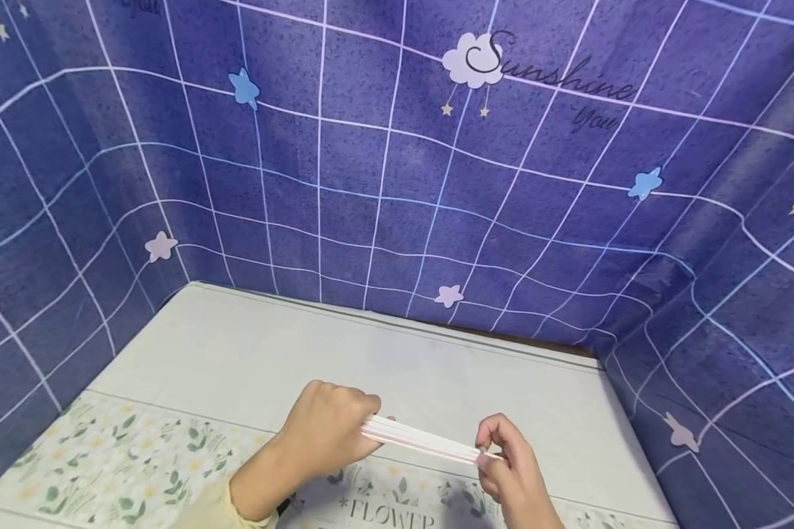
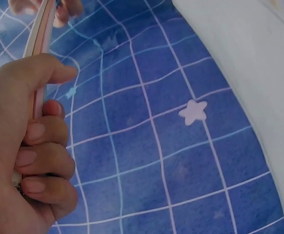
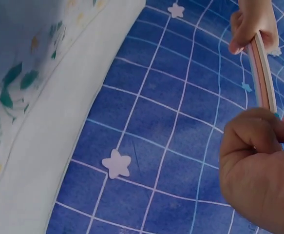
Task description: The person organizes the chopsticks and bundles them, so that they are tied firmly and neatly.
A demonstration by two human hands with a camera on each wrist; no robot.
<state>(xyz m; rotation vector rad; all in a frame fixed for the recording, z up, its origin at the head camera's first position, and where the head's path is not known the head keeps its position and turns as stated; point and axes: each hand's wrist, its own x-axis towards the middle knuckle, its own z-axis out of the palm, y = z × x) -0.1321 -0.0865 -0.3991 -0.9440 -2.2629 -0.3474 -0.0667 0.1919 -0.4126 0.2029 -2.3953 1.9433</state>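
A long, slim bundle of flat white and pale pink layers (image 1: 430, 441) stretches between the two hands above the table; its exact kind is unclear. My left hand (image 1: 331, 426) grips one end, its fingers curled round it, as the left wrist view also shows with the layers (image 2: 45, 29) running up past the thumb. At the other end my right hand (image 1: 512, 466) pinches the tip between thumb and fingers. From the right wrist, the layers (image 3: 262, 73) look white, pink and brownish. A small bluish spot shows by the right fingers; the gripped ends are mostly hidden.
Beneath the hands lies a white table cover (image 1: 291, 345) with a floral band (image 1: 126, 463) and printed lettering. A purple-blue curtain (image 1: 370, 162) with grid lines, stars and a cloud surrounds the back and both sides of the table.
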